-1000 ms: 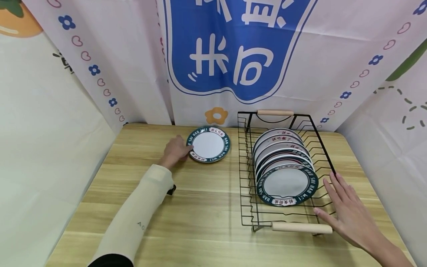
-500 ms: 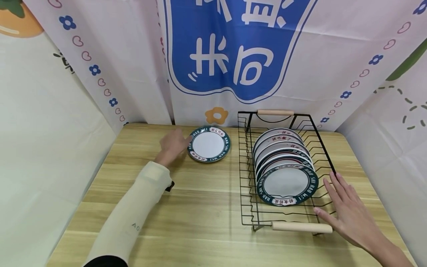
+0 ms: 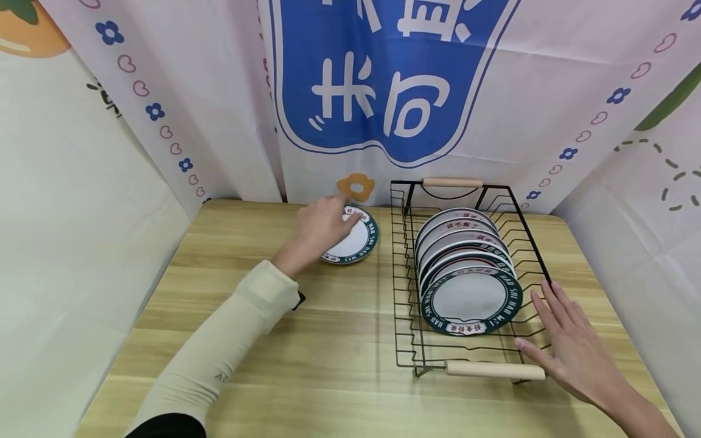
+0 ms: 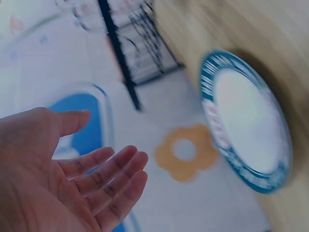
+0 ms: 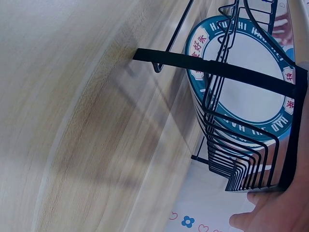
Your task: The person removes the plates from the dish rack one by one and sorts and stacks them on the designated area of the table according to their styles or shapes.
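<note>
A white plate [image 3: 358, 240] with a green lettered rim lies at the back of the table. My left hand [image 3: 322, 226] is over its left part and hides that side. In the left wrist view the left hand [image 4: 91, 179] holds nothing, its fingers loosely bent and apart from the plate [image 4: 246, 121]. A black wire dish rack [image 3: 405, 340] stands to the right, with several plates [image 3: 465, 298] leaning in a row inside. My right hand [image 3: 575, 347] rests along the rack's right side, fingers spread and straight. The right wrist view shows that hand [image 5: 275, 212] at the rack's edge.
Wooden handles [image 3: 495, 370] stick up at the rack's front and back. A printed cloth [image 3: 339, 36] hangs behind the wooden table [image 3: 328, 365]. White cloth sides [image 3: 71, 213] close in the left and right.
My left hand first touches the plate's left edge, draws off slightly to the left, then moves right and over it. The plate, the rack and my right hand stay in place.
</note>
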The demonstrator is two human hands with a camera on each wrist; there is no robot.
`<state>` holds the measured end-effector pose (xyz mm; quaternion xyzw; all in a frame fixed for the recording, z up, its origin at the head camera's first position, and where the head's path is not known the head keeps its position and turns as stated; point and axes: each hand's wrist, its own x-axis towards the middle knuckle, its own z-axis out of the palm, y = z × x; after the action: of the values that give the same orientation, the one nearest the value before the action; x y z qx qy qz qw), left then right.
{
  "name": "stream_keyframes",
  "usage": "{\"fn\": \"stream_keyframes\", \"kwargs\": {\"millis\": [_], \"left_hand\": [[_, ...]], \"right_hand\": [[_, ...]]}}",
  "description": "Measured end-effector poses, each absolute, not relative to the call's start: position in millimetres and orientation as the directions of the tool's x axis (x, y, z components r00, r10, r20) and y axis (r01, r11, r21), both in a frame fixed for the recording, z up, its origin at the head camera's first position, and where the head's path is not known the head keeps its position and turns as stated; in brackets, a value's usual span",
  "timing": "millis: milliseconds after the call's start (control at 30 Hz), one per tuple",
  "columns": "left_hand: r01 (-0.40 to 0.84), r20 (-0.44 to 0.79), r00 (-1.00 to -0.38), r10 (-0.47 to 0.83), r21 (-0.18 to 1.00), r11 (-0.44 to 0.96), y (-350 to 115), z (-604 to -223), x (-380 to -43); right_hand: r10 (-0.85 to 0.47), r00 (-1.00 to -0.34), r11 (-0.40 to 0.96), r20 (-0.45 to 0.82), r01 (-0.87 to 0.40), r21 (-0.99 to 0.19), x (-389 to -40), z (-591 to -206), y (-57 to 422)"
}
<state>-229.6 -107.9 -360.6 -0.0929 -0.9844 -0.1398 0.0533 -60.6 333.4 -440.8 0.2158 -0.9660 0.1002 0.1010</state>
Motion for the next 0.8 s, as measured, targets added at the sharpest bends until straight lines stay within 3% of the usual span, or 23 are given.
{"fn": "stream_keyframes", "kwargs": {"millis": [367,567,800], "left_hand": [[0.457,0.208,-0.883,0.421,0.174,0.873,-46,-330,-193],[0.573,0.147,-0.819,0.555,0.140,0.808,-20,-327,-180],[0.698,0.062,-0.711,0.700,0.183,0.692,11,-332,-171]], "right_hand": [[-0.397,-0.885,0.885,0.244,-0.439,-0.154,-61,-440,333],[-0.395,-0.885,0.885,0.245,-0.439,-0.158,-61,-439,334],[-0.398,-0.883,0.885,0.248,-0.441,-0.150,-61,-439,333]]}}
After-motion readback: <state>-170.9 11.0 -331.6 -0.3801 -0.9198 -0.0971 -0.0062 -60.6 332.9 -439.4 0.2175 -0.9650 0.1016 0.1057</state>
